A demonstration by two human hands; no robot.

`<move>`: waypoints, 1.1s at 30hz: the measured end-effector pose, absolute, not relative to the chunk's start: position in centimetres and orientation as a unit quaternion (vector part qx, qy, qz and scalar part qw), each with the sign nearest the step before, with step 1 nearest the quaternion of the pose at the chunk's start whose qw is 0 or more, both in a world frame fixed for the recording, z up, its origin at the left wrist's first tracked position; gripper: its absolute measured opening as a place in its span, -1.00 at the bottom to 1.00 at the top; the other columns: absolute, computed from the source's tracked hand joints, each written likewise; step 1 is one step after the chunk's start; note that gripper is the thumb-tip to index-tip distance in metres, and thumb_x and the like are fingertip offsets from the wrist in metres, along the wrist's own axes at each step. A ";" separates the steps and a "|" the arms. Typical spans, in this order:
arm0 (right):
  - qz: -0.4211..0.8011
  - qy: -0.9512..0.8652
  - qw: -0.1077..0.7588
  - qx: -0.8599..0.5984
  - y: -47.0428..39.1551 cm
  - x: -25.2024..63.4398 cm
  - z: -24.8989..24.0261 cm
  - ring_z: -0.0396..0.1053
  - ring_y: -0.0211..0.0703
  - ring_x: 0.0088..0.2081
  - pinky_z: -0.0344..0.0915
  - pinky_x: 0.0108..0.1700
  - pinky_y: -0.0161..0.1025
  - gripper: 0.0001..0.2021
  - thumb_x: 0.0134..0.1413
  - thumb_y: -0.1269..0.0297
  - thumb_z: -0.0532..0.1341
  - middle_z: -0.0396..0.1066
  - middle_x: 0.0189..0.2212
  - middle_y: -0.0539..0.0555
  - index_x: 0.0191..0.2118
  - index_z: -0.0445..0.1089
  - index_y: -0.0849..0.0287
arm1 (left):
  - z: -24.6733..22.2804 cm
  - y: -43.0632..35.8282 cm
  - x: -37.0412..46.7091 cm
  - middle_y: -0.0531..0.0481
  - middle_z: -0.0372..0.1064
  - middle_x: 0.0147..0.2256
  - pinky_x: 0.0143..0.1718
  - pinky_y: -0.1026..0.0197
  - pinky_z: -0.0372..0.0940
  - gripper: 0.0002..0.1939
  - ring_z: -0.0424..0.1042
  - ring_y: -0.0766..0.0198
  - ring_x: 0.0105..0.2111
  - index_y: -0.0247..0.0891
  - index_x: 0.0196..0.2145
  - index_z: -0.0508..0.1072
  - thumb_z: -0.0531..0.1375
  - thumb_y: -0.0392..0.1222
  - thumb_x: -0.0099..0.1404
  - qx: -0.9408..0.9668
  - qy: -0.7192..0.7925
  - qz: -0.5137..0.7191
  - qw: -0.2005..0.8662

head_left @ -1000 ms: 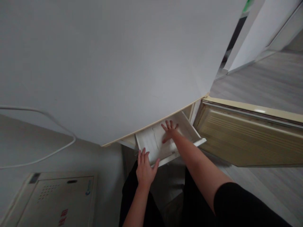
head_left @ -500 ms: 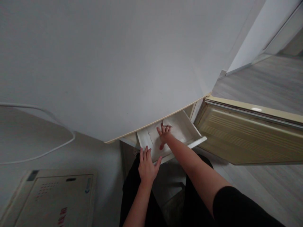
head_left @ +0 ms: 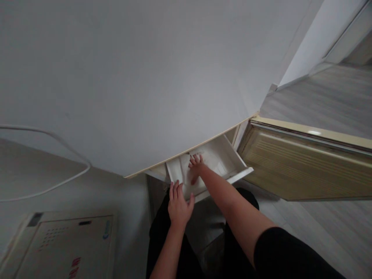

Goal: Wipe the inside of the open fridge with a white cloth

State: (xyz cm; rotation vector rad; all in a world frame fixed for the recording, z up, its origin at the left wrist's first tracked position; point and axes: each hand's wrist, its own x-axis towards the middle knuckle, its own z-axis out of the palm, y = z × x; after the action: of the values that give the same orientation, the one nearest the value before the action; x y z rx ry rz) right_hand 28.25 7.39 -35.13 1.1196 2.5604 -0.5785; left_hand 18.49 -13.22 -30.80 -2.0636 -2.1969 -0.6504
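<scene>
A white drawer [head_left: 224,159] is pulled out from under the white top. My right hand [head_left: 197,169] reaches down inside it, fingers spread over a thin white sheet, perhaps paper [head_left: 185,162], that lies along the drawer's bottom on the left. Blur hides whether the fingertips press on the sheet. At the drawer's front left corner, my left hand [head_left: 178,205] rests with its fingers apart and the thumb by the front edge. Nothing is held in it.
The wide white top [head_left: 162,81] of the cabinet overhangs the drawer's back. To the right a ribbed, yellowish door [head_left: 302,164] stands swung out over the wood floor. A white cable [head_left: 68,145] loops at left, above a pale panel box [head_left: 66,244].
My right hand has moved a little left inside the drawer. The white sheet's torn-looking edge near its fingers no longer shows the same way. My left hand has barely moved.
</scene>
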 end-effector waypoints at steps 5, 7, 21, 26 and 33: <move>-0.201 0.834 0.184 0.480 10.6 35.5 -34.8 -0.83 0.45 0.42 -0.51 0.27 0.59 0.35 -0.29 -0.26 0.46 -0.80 0.46 0.23 0.53 -0.25 0.07 | -30.9 -12.9 18.6 -0.31 0.14 0.35 0.31 -0.20 0.19 -0.52 0.07 -0.18 0.39 -0.31 0.18 0.25 0.12 0.01 0.43 -0.602 -0.747 -0.278 -0.039; -0.206 0.812 0.196 0.510 11.3 37.9 -34.6 -0.84 0.46 0.42 -0.46 0.32 0.50 0.40 -0.32 -0.27 0.48 -0.88 0.44 0.25 0.53 -0.31 0.09 | -30.7 -12.8 18.8 -0.28 0.10 0.38 0.21 -0.13 0.32 -0.53 0.21 -0.11 0.33 -0.25 0.20 0.21 0.11 -0.01 0.44 -0.571 -0.762 -0.291 -0.089; -0.196 0.807 0.209 0.516 9.2 33.0 -34.1 -0.80 0.75 0.36 -0.52 0.29 0.54 0.55 -0.59 -0.16 0.58 -0.84 0.41 0.52 0.52 -0.22 0.26 | -31.4 -12.5 18.4 -0.28 0.05 0.39 0.29 -0.12 0.21 -0.45 0.16 -0.08 0.36 -0.17 0.19 0.26 0.25 -0.11 0.27 -0.435 -0.748 -0.458 -0.204; -0.194 0.850 0.204 0.446 7.5 30.6 -34.1 -0.75 0.70 0.38 -0.48 0.33 0.49 0.53 -0.60 -0.04 0.63 -0.80 0.43 0.49 0.52 -0.20 0.19 | -32.8 -13.0 17.1 -0.24 0.34 0.23 0.25 -0.10 0.25 -0.21 0.40 0.04 0.20 -0.14 0.31 0.14 0.20 -0.34 0.13 -0.289 -0.658 -0.560 -0.413; -0.198 0.870 0.195 0.407 5.5 27.3 -32.6 -0.50 0.75 0.42 -0.03 0.23 0.60 0.25 -0.44 0.10 0.62 -0.54 0.49 0.35 0.45 0.06 -0.01 | -33.1 -13.7 18.7 -0.19 0.18 0.35 0.32 -0.06 0.18 -0.08 0.29 0.06 0.29 -0.13 0.38 0.07 0.14 -0.45 0.05 -0.325 -0.661 -0.552 -0.390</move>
State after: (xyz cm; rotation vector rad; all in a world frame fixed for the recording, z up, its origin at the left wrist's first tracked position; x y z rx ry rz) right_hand 27.33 5.52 -32.63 1.1408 2.4387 -0.5563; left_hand 18.66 -13.68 -33.08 -1.3926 -2.8310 -2.3653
